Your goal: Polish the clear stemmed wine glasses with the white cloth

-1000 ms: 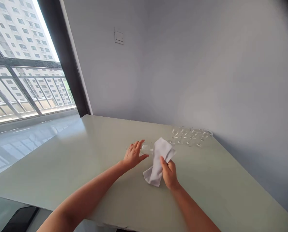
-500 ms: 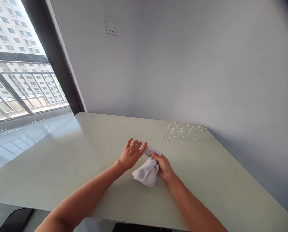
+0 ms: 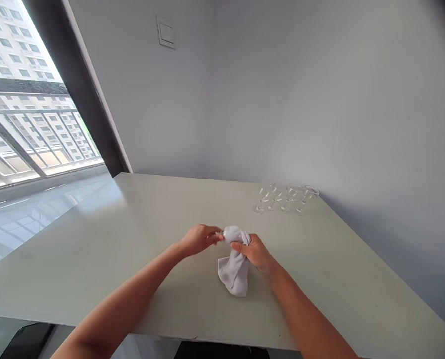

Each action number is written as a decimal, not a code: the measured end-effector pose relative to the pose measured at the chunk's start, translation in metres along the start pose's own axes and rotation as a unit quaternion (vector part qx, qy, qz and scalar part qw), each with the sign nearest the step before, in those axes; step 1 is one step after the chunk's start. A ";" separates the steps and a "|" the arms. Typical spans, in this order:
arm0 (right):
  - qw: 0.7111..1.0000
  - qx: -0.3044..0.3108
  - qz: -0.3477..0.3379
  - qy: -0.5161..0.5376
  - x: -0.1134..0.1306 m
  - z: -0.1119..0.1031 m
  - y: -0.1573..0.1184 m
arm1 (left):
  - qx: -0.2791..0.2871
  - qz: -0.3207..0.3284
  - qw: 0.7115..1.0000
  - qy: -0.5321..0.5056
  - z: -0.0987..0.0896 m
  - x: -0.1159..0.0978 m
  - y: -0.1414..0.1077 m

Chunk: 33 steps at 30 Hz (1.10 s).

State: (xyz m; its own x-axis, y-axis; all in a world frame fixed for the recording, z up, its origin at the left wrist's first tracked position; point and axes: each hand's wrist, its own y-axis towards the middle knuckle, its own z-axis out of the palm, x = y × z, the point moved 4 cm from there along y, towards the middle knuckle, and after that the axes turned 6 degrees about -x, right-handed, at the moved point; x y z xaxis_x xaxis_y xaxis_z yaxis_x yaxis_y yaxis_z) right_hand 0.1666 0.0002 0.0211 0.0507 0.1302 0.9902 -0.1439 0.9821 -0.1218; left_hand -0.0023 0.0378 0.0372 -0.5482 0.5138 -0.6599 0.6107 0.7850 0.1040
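My left hand [image 3: 201, 240] pinches the thin stem end of a wine glass [image 3: 228, 233] that lies sideways above the table. White cloth shows through the clear bowl, and its rim end is covered. On the other side, my right hand [image 3: 256, 253] is closed around the white cloth [image 3: 234, 275] at the bowl, thumb on top. A loose end of the cloth hangs down below the hand. The foot of the glass is hidden behind my left fingers.
Several stemmed glasses [image 3: 283, 199] stand upright in a group at the back right of the pale table [image 3: 151, 214], near the wall [image 3: 319, 99]. At the lower left lies a dark flat object [image 3: 28, 341] below the table edge. A window with a railing is at the left.
My left hand has gone from raised, spread fingers to a pinch at the glass stem. The glass bowl and cloth have turned in my right hand, and the cloth's loose end has swung right.
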 end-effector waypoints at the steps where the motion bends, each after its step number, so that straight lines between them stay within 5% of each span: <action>1: 0.998 -0.044 0.010 0.050 -0.004 -0.001 0.004 | -0.081 0.026 0.994 0.063 -0.003 -0.002 0.001; 3: 0.985 -0.088 0.035 0.143 -0.013 -0.001 0.009 | -0.173 0.092 0.967 0.160 -0.003 -0.006 0.001; 5: 0.982 -0.067 0.052 0.170 -0.016 0.003 0.010 | -0.177 0.125 0.958 0.188 0.001 -0.005 0.002; 7: 0.993 -0.025 0.036 0.108 -0.011 0.004 0.006 | -0.167 0.088 0.972 0.143 0.001 0.004 0.003; 10: 0.999 0.027 -0.017 -0.029 0.000 0.003 -0.004 | -0.044 -0.019 0.998 -0.036 0.002 0.018 0.004; 13: 0.996 0.044 -0.030 -0.066 0.004 0.003 -0.007 | 0.114 -0.078 0.977 -0.162 0.009 0.019 0.001; 15: 1.000 0.009 -0.008 -0.027 -0.002 0.002 -0.002 | 0.080 -0.079 0.986 -0.126 0.008 0.019 0.002; 17: 0.997 -0.054 0.027 0.055 -0.011 0.000 0.005 | -0.039 -0.029 0.999 -0.017 0.004 0.015 0.004; 20: 0.982 -0.098 0.054 0.152 -0.022 0.001 0.010 | -0.158 0.075 0.976 0.133 0.005 0.009 0.003; 23: 0.998 -0.033 0.011 0.061 -0.018 0.005 0.008 | -0.147 0.071 0.976 0.142 0.006 0.013 0.003; 26: 0.991 -0.004 -0.076 -0.110 -0.006 0.004 0.003 | -0.086 -0.008 0.996 0.006 0.002 0.020 0.004; 30: 0.960 -0.034 -0.165 -0.224 0.002 -0.010 0.007 | 0.050 -0.079 0.977 -0.193 0.000 0.020 0.005; 33: 0.948 -0.125 -0.187 -0.227 0.003 -0.029 0.013 | 0.028 -0.111 0.970 -0.214 -0.007 0.026 0.006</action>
State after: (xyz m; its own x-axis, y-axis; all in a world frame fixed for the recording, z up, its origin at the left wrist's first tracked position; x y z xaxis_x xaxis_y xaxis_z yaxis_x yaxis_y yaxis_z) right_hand 0.1935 0.0171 0.0203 -0.3873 -0.2490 0.8877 0.0419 0.9571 0.2867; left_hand -0.0169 0.0583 0.0264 -0.3905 0.1341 -0.9108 0.5406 0.8342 -0.1090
